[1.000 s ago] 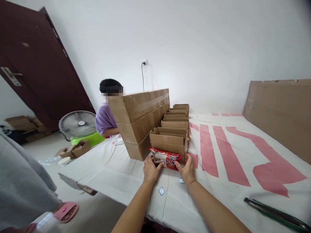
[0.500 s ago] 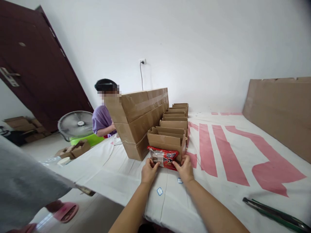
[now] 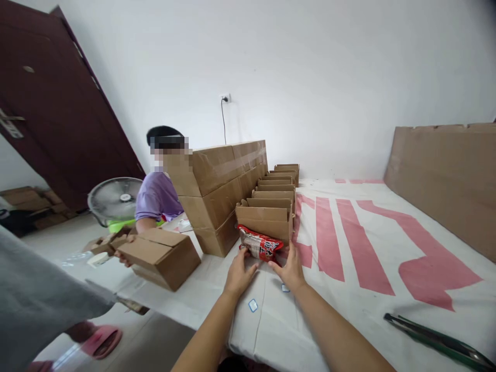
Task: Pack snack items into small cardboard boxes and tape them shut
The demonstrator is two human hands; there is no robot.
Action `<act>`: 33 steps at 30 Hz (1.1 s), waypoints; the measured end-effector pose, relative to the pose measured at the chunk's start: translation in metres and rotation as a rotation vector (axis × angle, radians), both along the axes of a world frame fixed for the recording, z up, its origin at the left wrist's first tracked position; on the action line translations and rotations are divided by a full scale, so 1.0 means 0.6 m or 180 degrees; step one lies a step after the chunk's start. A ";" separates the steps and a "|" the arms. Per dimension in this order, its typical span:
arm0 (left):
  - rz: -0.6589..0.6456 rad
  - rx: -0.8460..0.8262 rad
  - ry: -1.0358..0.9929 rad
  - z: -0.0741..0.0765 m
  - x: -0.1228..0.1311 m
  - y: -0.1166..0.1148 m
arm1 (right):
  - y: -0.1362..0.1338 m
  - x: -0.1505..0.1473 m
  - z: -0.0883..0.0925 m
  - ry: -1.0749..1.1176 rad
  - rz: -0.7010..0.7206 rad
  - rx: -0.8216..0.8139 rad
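A red food packet with clear film and bold lettering [image 3: 260, 245] leans against the front of the nearest open cardboard box [image 3: 263, 216]. My left hand [image 3: 238, 274] is at the packet's lower left corner, thumb spread away from the fingers. At its right end is my right hand [image 3: 291, 271], the thumb tip just below the packet and the fingers up beside the box. Both hands look open around the packet; whether the fingertips press on it is hard to see. Several more open boxes [image 3: 275, 194] run in a row behind.
Stacked taped cartons [image 3: 217, 201] stand left of the row. A co-worker in purple [image 3: 157, 196] holds a closed carton [image 3: 163, 256] at the table's left edge. Green-handled tool [image 3: 437, 341] lies at right; small blue-edged labels [image 3: 253, 305] lie on the cloth. A large cardboard panel [image 3: 445, 181] stands at right.
My thumbs have come off the packet's face and dropped below it. The packet now tips back against the box. The co-worker has brought a closed carton into view at left.
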State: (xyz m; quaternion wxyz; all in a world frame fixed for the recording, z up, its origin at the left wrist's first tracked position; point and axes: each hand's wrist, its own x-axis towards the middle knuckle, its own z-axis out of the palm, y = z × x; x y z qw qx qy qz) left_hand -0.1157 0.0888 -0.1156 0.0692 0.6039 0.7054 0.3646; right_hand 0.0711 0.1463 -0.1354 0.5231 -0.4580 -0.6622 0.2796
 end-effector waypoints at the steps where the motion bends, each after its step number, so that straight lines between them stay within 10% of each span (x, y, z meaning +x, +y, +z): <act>1: -0.0024 -0.0069 0.0094 0.002 0.002 0.001 | 0.002 -0.001 -0.001 -0.0170 -0.0007 0.0011; 15: 0.0028 -0.0581 0.0730 0.025 0.046 -0.015 | 0.025 -0.002 -0.019 -0.0781 -0.0185 0.0299; 20: -0.0449 -0.0162 0.0978 0.076 0.060 -0.083 | 0.025 -0.003 -0.021 -0.0803 -0.0272 0.0310; 28: 0.1205 0.0088 0.1255 0.249 -0.128 -0.111 | 0.020 0.002 -0.007 -0.0819 -0.0228 0.0164; 33: 0.1743 -0.0958 0.1189 0.268 -0.233 -0.100 | 0.015 0.004 0.004 -0.0812 -0.0148 0.0105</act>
